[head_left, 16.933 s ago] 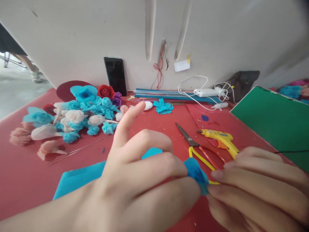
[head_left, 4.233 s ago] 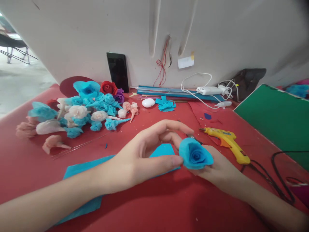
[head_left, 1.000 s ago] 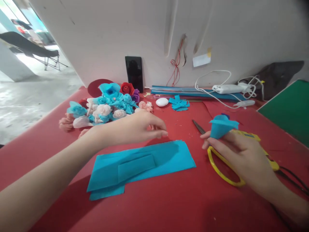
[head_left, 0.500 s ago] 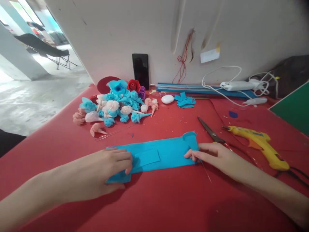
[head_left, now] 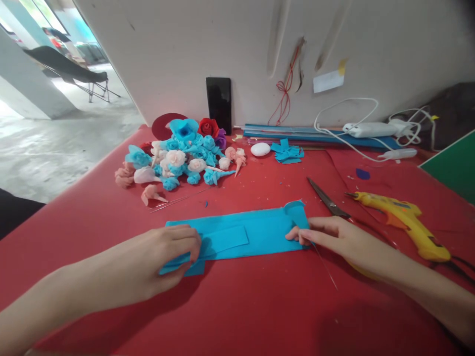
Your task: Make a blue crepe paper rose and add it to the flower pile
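Observation:
A folded strip of blue crepe paper (head_left: pixel 265 230) lies lengthwise across the red table, with a smaller blue paper piece (head_left: pixel 226 241) on top of it. My left hand (head_left: pixel 172 257) is over the strip's left end, fingers curled and thumb bent in towards them at the paper. At the right end, my right hand (head_left: pixel 315 235) pinches the paper, whose far corner curls up. A thin wire (head_left: pixel 326 268) sticks out below my right hand; whether the fingers hold it is hidden.
Paper flowers (head_left: pixel 181 158) are heaped at the back left. Dark scissors (head_left: pixel 326 198) and a yellow glue gun (head_left: pixel 408 217) lie on the right. Behind are a white egg-shaped object (head_left: pixel 260 149), blue paper scraps (head_left: pixel 287 152), a leaning phone (head_left: pixel 218 105) and white cables (head_left: pixel 371 129).
My left thumb has drawn in towards the fingers, and the paper's lower left edge has shifted slightly. My right hand keeps its pinch. The whole view has moved a little.

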`<act>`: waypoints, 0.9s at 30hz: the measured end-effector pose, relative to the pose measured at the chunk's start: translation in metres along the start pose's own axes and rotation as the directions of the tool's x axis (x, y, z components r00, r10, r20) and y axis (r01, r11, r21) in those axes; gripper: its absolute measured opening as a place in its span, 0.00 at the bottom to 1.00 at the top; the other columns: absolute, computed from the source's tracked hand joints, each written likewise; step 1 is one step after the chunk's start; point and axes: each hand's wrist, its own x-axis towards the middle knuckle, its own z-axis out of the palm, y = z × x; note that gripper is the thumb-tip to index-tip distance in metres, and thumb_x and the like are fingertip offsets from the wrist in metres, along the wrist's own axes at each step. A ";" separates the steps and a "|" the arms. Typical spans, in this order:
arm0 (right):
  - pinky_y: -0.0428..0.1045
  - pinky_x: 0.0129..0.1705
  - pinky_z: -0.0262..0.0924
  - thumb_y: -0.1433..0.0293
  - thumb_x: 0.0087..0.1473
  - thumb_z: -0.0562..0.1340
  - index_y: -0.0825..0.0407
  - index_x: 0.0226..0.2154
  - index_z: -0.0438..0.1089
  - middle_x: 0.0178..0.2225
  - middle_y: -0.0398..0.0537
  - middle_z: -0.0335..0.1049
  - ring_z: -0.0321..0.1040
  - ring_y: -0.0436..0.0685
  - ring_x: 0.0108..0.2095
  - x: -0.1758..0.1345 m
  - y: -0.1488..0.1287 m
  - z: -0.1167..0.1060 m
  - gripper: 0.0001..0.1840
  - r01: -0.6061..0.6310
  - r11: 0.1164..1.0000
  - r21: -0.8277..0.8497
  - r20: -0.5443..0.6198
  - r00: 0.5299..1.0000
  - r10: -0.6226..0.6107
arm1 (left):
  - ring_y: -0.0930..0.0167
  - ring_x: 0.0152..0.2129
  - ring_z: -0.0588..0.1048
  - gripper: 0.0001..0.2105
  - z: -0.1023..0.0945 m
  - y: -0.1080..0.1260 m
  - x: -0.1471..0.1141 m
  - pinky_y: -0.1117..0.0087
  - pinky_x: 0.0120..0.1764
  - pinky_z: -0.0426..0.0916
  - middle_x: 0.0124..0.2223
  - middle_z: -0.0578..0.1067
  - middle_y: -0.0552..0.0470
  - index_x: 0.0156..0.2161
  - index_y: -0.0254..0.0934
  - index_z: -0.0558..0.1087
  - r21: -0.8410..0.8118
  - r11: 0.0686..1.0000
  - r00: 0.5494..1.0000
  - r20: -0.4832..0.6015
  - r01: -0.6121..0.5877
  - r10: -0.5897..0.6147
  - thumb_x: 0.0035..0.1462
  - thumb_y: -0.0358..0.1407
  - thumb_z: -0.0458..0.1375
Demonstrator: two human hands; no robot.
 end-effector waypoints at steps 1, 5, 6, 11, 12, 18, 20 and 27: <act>0.46 0.42 0.61 0.52 0.51 0.58 0.52 0.35 0.76 0.31 0.46 0.72 0.68 0.55 0.37 0.000 -0.001 0.000 0.22 -0.002 1.000 0.001 -0.003 1.000 0.002 | 0.74 0.27 0.70 0.07 0.000 0.000 0.000 0.76 0.29 0.62 0.36 0.72 0.54 0.36 0.40 0.67 -0.010 1.000 1.000 -0.013 0.009 -0.009 0.57 0.28 0.48; 0.46 0.42 0.61 0.51 0.52 0.58 0.52 0.35 0.76 0.33 0.47 0.73 0.69 0.56 0.39 0.001 -0.003 0.000 0.22 0.001 1.000 0.008 -0.007 1.000 -0.001 | 0.75 0.25 0.71 0.07 0.001 0.001 0.001 0.78 0.27 0.63 0.32 0.74 0.56 0.33 0.40 0.70 0.017 1.000 0.993 -0.114 -0.011 0.013 0.54 0.27 0.50; 0.46 0.43 0.61 0.51 0.52 0.58 0.52 0.35 0.76 0.34 0.47 0.73 0.69 0.56 0.39 0.001 -0.003 0.000 0.22 0.004 1.000 0.009 -0.006 1.000 -0.004 | 0.76 0.24 0.71 0.08 0.001 0.002 0.002 0.79 0.27 0.63 0.31 0.74 0.56 0.32 0.39 0.71 0.020 1.000 0.989 -0.144 -0.014 0.016 0.54 0.27 0.51; 0.46 0.43 0.61 0.51 0.53 0.58 0.52 0.34 0.76 0.34 0.47 0.73 0.69 0.56 0.39 0.000 -0.002 0.000 0.22 0.013 1.000 0.007 0.000 1.000 -0.013 | 0.76 0.21 0.71 0.07 -0.003 0.006 0.001 0.80 0.24 0.63 0.28 0.75 0.58 0.31 0.39 0.72 -0.028 1.000 0.976 -0.219 -0.006 -0.001 0.51 0.27 0.52; 0.47 0.43 0.61 0.51 0.52 0.58 0.52 0.34 0.76 0.34 0.47 0.73 0.69 0.56 0.39 -0.001 -0.002 0.000 0.22 0.014 1.000 0.007 0.001 1.000 -0.014 | 0.76 0.22 0.71 0.07 -0.004 0.006 0.001 0.80 0.25 0.63 0.29 0.75 0.58 0.31 0.39 0.72 -0.029 1.000 0.978 -0.210 -0.009 0.002 0.51 0.27 0.52; 0.48 0.43 0.62 0.52 0.52 0.58 0.52 0.34 0.76 0.34 0.48 0.73 0.69 0.58 0.40 0.000 -0.002 0.001 0.22 0.021 1.000 0.011 -0.002 1.000 -0.021 | 0.75 0.28 0.70 0.11 -0.008 0.005 -0.005 0.77 0.30 0.62 0.37 0.72 0.55 0.32 0.41 0.71 0.023 0.999 0.999 -0.030 -0.032 0.033 0.56 0.26 0.47; 0.48 0.43 0.62 0.52 0.53 0.58 0.52 0.34 0.76 0.34 0.48 0.73 0.69 0.57 0.39 0.001 -0.002 0.001 0.22 0.017 1.000 0.010 -0.003 1.000 -0.017 | 0.75 0.28 0.70 0.11 -0.006 0.007 -0.007 0.76 0.31 0.62 0.37 0.71 0.55 0.34 0.41 0.70 0.033 0.999 1.000 -0.016 -0.017 0.018 0.55 0.26 0.47; 0.48 0.44 0.62 0.52 0.52 0.58 0.52 0.34 0.76 0.34 0.48 0.73 0.69 0.57 0.39 0.000 -0.002 0.001 0.22 0.007 1.000 0.014 0.000 1.000 -0.007 | 0.74 0.29 0.66 0.10 0.004 0.008 -0.004 0.76 0.31 0.60 0.35 0.68 0.55 0.32 0.39 0.66 0.109 0.990 0.994 -0.042 -0.094 0.099 0.53 0.22 0.47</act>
